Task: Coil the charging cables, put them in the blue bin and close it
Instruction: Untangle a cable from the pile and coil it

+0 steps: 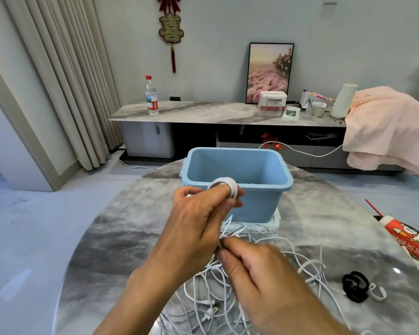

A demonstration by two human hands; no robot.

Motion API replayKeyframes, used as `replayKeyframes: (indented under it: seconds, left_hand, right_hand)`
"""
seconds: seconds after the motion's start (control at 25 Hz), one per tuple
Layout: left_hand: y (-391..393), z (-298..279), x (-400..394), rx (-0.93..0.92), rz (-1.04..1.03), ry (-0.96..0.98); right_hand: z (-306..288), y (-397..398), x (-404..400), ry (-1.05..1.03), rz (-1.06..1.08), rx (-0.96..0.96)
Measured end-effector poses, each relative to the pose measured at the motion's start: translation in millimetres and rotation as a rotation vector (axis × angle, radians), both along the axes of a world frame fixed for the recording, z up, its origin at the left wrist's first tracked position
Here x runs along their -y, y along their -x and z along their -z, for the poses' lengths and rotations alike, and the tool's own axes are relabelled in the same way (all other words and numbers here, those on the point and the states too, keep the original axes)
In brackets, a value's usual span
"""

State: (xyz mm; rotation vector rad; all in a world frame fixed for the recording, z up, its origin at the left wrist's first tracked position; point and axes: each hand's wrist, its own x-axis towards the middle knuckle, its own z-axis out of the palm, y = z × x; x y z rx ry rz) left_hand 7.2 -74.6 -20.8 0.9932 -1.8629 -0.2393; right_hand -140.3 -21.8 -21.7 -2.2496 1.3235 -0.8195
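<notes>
White charging cables [218,293] lie tangled on the round grey marbled counter [121,238]. The right hand [259,269] pinches one strand; the left hand [198,213] has white cable coiled round its fingers, just before the open blue bin [237,170]. Beyond, a long sideboard [203,112] carries a water bottle [151,97].

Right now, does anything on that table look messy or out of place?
Yes. A tangle of loose white charging cables sprawls over the round table in front of the empty blue bin. Only one coil is wound, around the left hand. The bin stands on what looks like its white lid.
</notes>
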Motion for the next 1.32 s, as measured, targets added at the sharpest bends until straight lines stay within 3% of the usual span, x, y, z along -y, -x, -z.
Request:
replayKeyframes:
  seconds: [0.04, 0.12, 0.2, 0.28, 0.36, 0.52, 0.56, 0.68, 0.72, 0.88, 1.0, 1.08, 1.2, 1.24, 1.32]
  left_hand:
    - [-1.3, 0.9, -0.5, 0.113, -0.021, 0.032]
    - [1.2, -1.1, -3.0, 0.115, 0.035, 0.01]
    - [10.6, -5.4, -8.4, -0.138, 0.119, -0.102]
    - [15.3, -10.8, -7.6, -0.569, 0.155, -0.296]
    - [15.4, -9.4, -6.2, -0.838, 0.155, -0.451]
    - [24.2, -10.4, -12.5, -0.646, 0.158, -0.414]
    - [25.3, -12.3, -12.6, -0.732, 0.192, -0.472]
    - [13.4, -16.2, -5.0, -1.3, 0.312, -0.814]
    - [7.6, -16.1, -2.1, -1.409, 0.329, -0.855]
    - [-0.8, -17.0, -0.5, -1.59, 0.383, -0.83]
    - [3.6, -15.3, 0.2, -1.481, 0.337, -0.833]
    - [5.3, -12.8, -0.4, -1.188, 0.244, -0.703]
    - [9.0, -10.0, -7.8, -0.536, 0.239, -0.362]
    - [11.6, -9.4, -10.2, -0.412, 0.287, -0.336]
    - [15.6, -13.4, -16.3, -0.369, 0.403, -0.393]
  right_hand:
    - [-15.8, 8.4, -0.7, 0.083, 0.01, -0.063]
    - [-48.4, 25.3, -0.9, 0.085, -0.014, -0.057]
    - [-64.8, 32.3, -3.5, 0.003, -0.109, -0.067]
    - [-58.9, 27.3, -5.3, 0.031, -0.178, -0.178]
    - [-48.7, 20.3, -5.7, 0.085, -0.22, -0.268]
    - [-59.3, 28.3, -3.9, 0.085, -0.218, -0.248]
    - [-62.7, 28.8, -4.2, 0.095, -0.222, -0.234]
    - [-56.8, 27.1, -2.7, 0.115, -0.243, -0.323]
    - [-52.9, 26.3, -2.5, 0.103, -0.238, -0.369]
    - [-43.9, 16.3, 0.0, 0.038, -0.223, -0.461]
    - [-40.6, 3.5, -0.8, 0.026, -0.281, -0.535]
    - [-44.4, 6.6, -2.1, 0.175, -0.337, -0.584]
    - [-57.4, 28.6, -6.5, 0.406, -0.195, -0.321]
    - [-62.8, 38.6, -5.1, 0.453, -0.154, -0.244]
    - [-73.0, 54.2, 0.5, 0.523, -0.085, -0.157]
